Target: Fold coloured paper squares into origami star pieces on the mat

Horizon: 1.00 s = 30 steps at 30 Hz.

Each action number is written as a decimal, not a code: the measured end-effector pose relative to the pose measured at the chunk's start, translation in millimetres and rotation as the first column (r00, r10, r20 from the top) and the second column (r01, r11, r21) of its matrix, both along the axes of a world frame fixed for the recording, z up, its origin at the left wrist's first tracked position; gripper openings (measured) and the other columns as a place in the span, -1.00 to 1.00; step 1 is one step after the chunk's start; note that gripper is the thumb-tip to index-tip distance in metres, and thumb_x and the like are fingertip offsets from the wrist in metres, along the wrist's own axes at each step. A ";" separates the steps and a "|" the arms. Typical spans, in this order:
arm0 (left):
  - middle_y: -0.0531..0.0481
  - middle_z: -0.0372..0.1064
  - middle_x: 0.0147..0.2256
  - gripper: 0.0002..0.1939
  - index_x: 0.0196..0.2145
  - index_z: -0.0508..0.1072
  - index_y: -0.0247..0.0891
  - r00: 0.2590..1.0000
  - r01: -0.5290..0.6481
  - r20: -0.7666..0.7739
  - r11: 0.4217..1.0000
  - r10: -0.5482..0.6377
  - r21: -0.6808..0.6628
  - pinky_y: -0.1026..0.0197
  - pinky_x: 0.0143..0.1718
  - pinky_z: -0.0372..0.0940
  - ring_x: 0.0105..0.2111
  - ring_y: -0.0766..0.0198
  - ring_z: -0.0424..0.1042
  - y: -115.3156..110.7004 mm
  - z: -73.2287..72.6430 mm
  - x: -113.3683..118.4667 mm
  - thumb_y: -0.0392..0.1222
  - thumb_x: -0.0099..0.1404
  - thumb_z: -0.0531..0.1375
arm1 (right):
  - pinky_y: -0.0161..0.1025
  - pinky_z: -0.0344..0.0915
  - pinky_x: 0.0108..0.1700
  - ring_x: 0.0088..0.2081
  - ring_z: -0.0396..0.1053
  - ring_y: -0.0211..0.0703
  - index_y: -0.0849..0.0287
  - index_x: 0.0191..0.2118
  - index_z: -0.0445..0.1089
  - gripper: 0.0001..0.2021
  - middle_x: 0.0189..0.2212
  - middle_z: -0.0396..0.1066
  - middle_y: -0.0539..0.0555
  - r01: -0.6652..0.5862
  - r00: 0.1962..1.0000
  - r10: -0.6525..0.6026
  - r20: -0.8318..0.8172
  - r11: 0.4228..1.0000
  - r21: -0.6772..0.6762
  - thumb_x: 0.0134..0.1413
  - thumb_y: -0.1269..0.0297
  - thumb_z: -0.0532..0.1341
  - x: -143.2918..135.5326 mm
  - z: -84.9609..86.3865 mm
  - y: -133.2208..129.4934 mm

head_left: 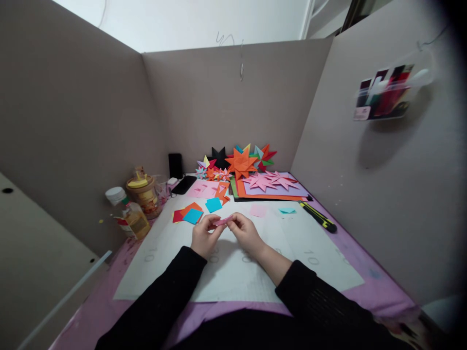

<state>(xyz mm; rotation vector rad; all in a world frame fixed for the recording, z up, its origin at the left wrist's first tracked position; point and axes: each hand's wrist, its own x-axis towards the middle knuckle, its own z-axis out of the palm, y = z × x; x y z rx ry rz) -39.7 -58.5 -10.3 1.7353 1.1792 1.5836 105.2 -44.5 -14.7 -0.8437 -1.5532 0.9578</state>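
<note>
White sheet (233, 282), orange paper star (242, 163) at twelve o'clock.
My left hand (204, 236) and right hand (246, 234) pinch pink paper (223, 221); best crease evenly.

Between your left hand (205, 237) and right hand (245, 232), the pink slip (224, 221) looks like matt paper. Beneath them, you have a smooth paper sheet (233, 279); left of them, a shiny, clear bottle (138, 221); right, a plastic-looking knife (317, 217).

2 hands (205, 236) (246, 232), 1 held pink pc (223, 221), 2 blue sqs (193, 216) (213, 205), 1 cutter (316, 217)
</note>
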 end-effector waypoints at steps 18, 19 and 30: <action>0.06 0.36 -0.57 -0.71 -0.36 0.31 -0.31 0.961 0.199 0.247 0.928 -0.122 -0.316 0.30 -0.47 0.27 -0.47 0.26 0.45 3.3 8.6 -0.3 -0.10 0.02 0.27 | -0.33 0.10 -0.44 -0.51 0.13 -0.29 0.18 -0.52 0.21 -0.76 -0.58 0.19 -0.04 -0.044 0.999 0.042 -0.023 0.997 -0.056 0.04 0.15 0.11 -0.7 -0.5 1.5; 0.04 0.38 -0.55 -0.70 -0.34 0.31 -0.31 0.957 0.216 0.258 0.917 -0.131 -0.337 0.30 -0.47 0.27 -0.45 0.24 0.46 3.8 8.2 -0.6 -0.08 0.03 0.26 | -0.34 0.09 -0.46 -0.52 0.11 -0.30 0.17 -0.53 0.19 -0.75 -0.60 0.17 -0.05 -0.034 0.999 0.032 -0.023 0.997 -0.067 0.04 0.14 0.11 -0.5 -1.3 2.4; -0.01 0.35 -0.43 -0.55 -0.04 0.19 -0.29 0.904 0.336 0.392 0.848 -0.169 -0.410 0.28 -0.49 0.32 -0.40 0.20 0.49 11.3 4.6 -3.5 0.01 0.18 0.08 | -0.35 0.00 -0.51 -0.58 0.02 -0.33 0.17 -0.58 0.13 -0.73 -0.68 0.06 -0.12 0.020 0.998 -0.027 -0.048 0.989 -0.144 0.01 0.16 0.11 2.6 -6.9 9.3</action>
